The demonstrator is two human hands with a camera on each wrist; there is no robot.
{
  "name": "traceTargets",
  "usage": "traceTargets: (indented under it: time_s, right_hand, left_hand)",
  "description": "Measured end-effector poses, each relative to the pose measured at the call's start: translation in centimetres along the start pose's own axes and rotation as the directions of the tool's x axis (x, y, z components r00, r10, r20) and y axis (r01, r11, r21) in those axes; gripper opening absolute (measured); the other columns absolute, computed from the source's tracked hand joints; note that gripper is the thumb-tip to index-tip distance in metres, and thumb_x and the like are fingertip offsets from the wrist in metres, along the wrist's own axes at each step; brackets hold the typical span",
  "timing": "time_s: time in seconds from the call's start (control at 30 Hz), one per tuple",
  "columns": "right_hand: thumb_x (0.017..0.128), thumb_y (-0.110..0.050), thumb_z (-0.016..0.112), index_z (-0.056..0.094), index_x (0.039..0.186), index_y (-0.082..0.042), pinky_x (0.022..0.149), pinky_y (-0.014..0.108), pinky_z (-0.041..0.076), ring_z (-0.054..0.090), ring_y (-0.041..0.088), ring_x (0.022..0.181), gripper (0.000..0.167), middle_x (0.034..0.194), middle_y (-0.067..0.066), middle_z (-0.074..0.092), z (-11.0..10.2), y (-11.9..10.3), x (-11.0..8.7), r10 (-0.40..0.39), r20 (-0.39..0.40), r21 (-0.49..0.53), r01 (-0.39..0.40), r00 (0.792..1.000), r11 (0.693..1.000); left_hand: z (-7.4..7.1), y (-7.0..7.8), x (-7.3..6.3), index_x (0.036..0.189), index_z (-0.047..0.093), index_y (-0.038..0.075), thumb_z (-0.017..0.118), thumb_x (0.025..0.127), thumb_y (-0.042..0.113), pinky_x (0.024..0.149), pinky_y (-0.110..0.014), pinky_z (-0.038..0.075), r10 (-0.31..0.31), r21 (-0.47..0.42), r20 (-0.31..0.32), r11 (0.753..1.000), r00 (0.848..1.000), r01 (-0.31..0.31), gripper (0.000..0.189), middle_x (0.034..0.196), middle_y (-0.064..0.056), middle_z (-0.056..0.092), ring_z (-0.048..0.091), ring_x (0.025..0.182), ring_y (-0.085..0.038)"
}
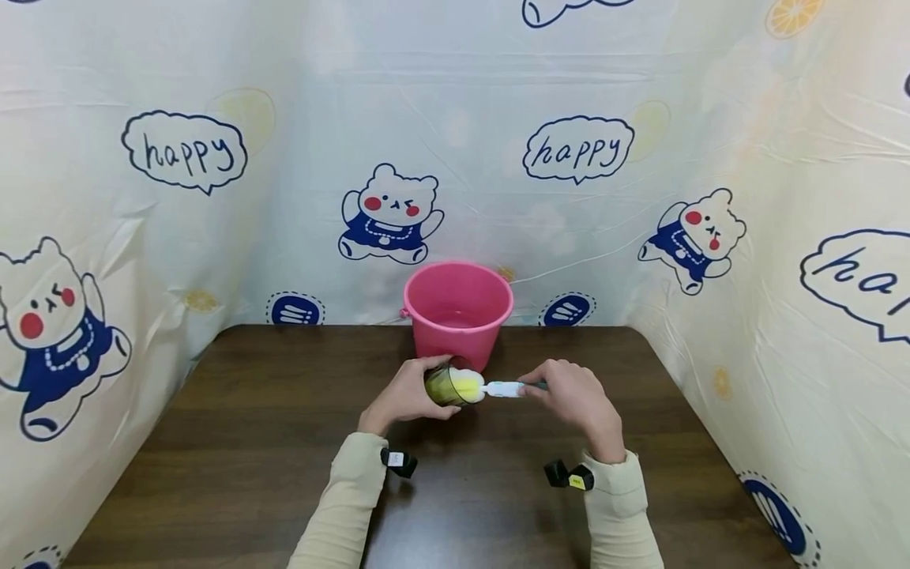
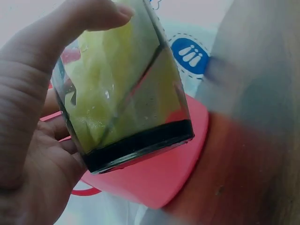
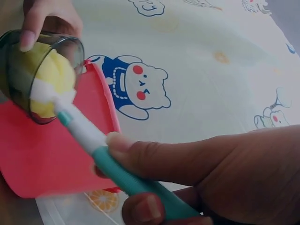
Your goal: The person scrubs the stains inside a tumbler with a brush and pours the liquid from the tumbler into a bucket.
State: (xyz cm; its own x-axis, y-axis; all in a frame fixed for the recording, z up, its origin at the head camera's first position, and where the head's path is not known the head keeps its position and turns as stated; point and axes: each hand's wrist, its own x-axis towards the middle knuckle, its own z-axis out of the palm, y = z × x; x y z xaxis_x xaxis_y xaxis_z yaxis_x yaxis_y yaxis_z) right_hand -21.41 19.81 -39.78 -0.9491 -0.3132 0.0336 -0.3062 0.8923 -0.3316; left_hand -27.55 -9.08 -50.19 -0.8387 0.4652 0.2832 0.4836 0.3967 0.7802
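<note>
My left hand (image 1: 412, 391) grips a dark-tinted clear glass (image 2: 136, 89) round its side, tilted with its mouth toward the right hand. Inside the glass sits the yellow and white sponge head (image 3: 54, 75) of a cup brush, part of it bulging at the rim. My right hand (image 1: 569, 395) holds the brush's white and teal handle (image 3: 126, 173), thumb and fingers curled round the teal part. Through the glass wall in the left wrist view the yellow sponge shows pressed along the inside. Both hands are above the table, just in front of a pink bucket (image 1: 462, 340).
The bucket stands upright at the back of the dark wooden table (image 1: 284, 442), its opening facing up. A white curtain (image 1: 469, 95) printed with bears and words hangs behind and at both sides of the table.
</note>
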Motion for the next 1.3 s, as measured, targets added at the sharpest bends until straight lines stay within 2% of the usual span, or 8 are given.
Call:
traceTargets:
  time_s: [0.17, 0.37, 0.47, 0.6, 0.73, 0.93, 1.13, 1.3]
  right_hand:
    - [0.090, -0.028, 0.079, 0.082, 0.108, -0.022, 0.055, 0.029, 0.042, 0.051, 0.011, 0.062, 0.019, 0.087, -0.010, 0.074, -0.5, -0.3, -0.3, -0.031, 0.046, 0.010, 0.031, 0.998, 0.999]
    - [0.090, -0.030, 0.078, 0.081, 0.112, -0.024, 0.051, 0.029, 0.038, 0.047, 0.011, 0.057, 0.022, 0.086, -0.009, 0.074, -0.5, -0.4, -0.4, -0.046, -0.020, -0.027, 0.045, 0.999, 0.999]
    - [0.091, -0.030, 0.077, 0.081, 0.113, -0.022, 0.050, 0.029, 0.037, 0.048, 0.013, 0.058, 0.023, 0.087, -0.006, 0.075, -0.2, -0.5, -0.3, -0.012, -0.027, -0.035, 0.011, 1.000, 0.999]
    - [0.091, -0.029, 0.077, 0.082, 0.110, -0.021, 0.053, 0.030, 0.040, 0.051, 0.014, 0.062, 0.021, 0.088, -0.004, 0.074, 0.0, -0.8, -0.3, 0.040, 0.024, -0.020, -0.039, 0.999, 0.999]
    - [0.091, -0.028, 0.077, 0.082, 0.108, -0.022, 0.055, 0.031, 0.041, 0.051, 0.013, 0.063, 0.019, 0.086, -0.008, 0.073, -0.2, -0.9, -0.6, 0.027, 0.063, -0.002, -0.027, 0.998, 1.000]
    - [0.092, -0.028, 0.076, 0.081, 0.112, -0.025, 0.056, 0.030, 0.040, 0.050, 0.011, 0.064, 0.021, 0.087, -0.011, 0.073, -0.5, -0.2, -0.5, -0.049, 0.000, 0.015, 0.049, 0.999, 0.999]
    - [0.092, -0.031, 0.076, 0.080, 0.113, -0.025, 0.058, 0.030, 0.043, 0.053, 0.011, 0.068, 0.022, 0.095, -0.007, 0.076, 0.3, 0.2, 0.0, -0.001, 0.000, 0.025, 0.001, 1.000, 1.000]
    - [0.092, -0.030, 0.076, 0.081, 0.113, -0.024, 0.057, 0.030, 0.041, 0.051, 0.012, 0.065, 0.022, 0.087, -0.010, 0.072, -0.1, -0.4, -0.3, -0.017, 0.027, 0.037, 0.016, 0.999, 0.999]
  left_hand:
    - [0.1, -0.1, -0.1, 0.131, 0.061, 0.010, 0.097, 0.063, 0.032, 0.088, -0.036, 0.057, -0.005, -0.002, 0.002, 1.000, 1.000, 0.005, 0.080, 0.123, 0.001, 0.065, 0.058, 0.108, -0.017]
    - [0.2, 0.0, -0.2, 0.132, 0.061, 0.011, 0.096, 0.064, 0.030, 0.091, -0.036, 0.057, 0.003, -0.015, 0.009, 1.000, 1.000, -0.003, 0.079, 0.123, 0.004, 0.064, 0.058, 0.109, -0.015]
    - [0.3, 0.1, -0.2, 0.132, 0.061, 0.012, 0.096, 0.064, 0.029, 0.092, -0.036, 0.057, 0.027, -0.005, 0.007, 1.000, 1.000, -0.027, 0.078, 0.122, 0.006, 0.065, 0.059, 0.108, -0.013]
    - [0.3, 0.0, 0.0, 0.129, 0.063, 0.013, 0.096, 0.065, 0.028, 0.090, -0.033, 0.057, 0.080, 0.023, 0.019, 0.997, 0.997, -0.080, 0.074, 0.117, 0.009, 0.067, 0.060, 0.105, -0.011]
    - [0.4, -0.1, 0.1, 0.129, 0.065, 0.012, 0.096, 0.066, 0.023, 0.087, -0.032, 0.057, 0.117, 0.009, 0.047, 0.993, 0.992, -0.117, 0.071, 0.114, 0.010, 0.067, 0.060, 0.102, -0.011]
    - [0.0, 0.0, -0.1, 0.137, 0.062, 0.016, 0.096, 0.066, 0.029, 0.090, -0.033, 0.057, 0.079, -0.001, 0.028, 0.997, 0.996, -0.079, 0.080, 0.123, 0.010, 0.065, 0.058, 0.109, -0.011]
    - [-0.8, 0.1, -0.3, 0.141, 0.060, 0.014, 0.098, 0.065, 0.032, 0.097, -0.039, 0.056, 0.064, -0.031, 0.006, 0.997, 0.998, -0.064, 0.087, 0.133, 0.006, 0.064, 0.057, 0.118, -0.014]
    - [-1.0, 0.1, 0.0, 0.141, 0.061, 0.014, 0.098, 0.064, 0.032, 0.097, -0.043, 0.055, 0.082, -0.053, -0.008, 0.995, 0.997, -0.082, 0.087, 0.132, 0.006, 0.064, 0.058, 0.117, -0.016]
